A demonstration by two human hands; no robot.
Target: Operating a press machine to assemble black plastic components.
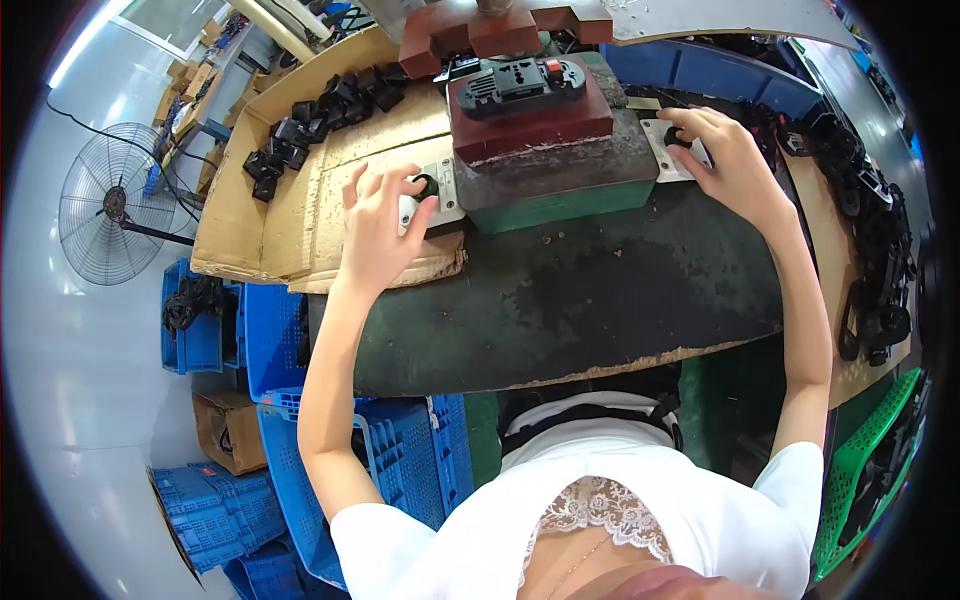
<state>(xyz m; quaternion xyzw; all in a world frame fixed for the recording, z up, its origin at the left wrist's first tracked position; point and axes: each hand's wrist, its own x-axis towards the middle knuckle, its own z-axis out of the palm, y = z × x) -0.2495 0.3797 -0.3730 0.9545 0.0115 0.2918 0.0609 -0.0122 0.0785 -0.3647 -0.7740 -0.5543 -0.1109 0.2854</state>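
My left hand point(377, 225) is at a light-grey metal control box, its thumb and index finger bent round a black round button point(428, 186). At the matching box on the other side, my right hand point(728, 160) has its thumb and index finger round a second black button point(675, 137). Between the two hands, a black plastic housing point(522, 86) with a small red part lies on a dark red block point(535, 133). That block sits on a green-sided metal base point(560, 207). Above and behind hangs a notched red-brown block point(500, 35), apart from the housing.
An open cardboard box point(235, 235) at the left holds several black cube-shaped parts point(290, 140). Blue crates point(400, 450) stand below left, near a fan point(116, 205). Black parts point(870, 220) lie at the right, above a green basket point(850, 470). A blue bin point(710, 75) stands behind.
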